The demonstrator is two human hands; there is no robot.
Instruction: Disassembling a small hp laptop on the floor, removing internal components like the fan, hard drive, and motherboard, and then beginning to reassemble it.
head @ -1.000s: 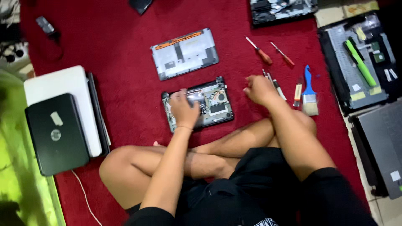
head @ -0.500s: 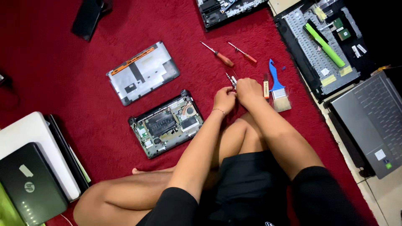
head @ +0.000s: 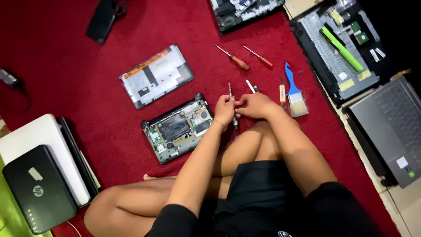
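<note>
On the red carpet [head: 79, 79], both hands' fingers close, apparently, on a thin screwdriver [head: 231, 103] beside the opened laptop [head: 177, 129].

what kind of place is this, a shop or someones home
Probably a home floor used as a makeshift laptop repair spot: a person sits cross-legged on a red carpet beside an opened laptop base, red-handled screwdrivers and a blue brush.

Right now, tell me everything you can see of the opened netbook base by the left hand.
The opened netbook base lies flat on the red carpet, tilted, its cover off. A black frame surrounds green circuit board, a dark central panel and a round fan near its right corner. The left hand is just beside that corner; contact is unclear.
</note>
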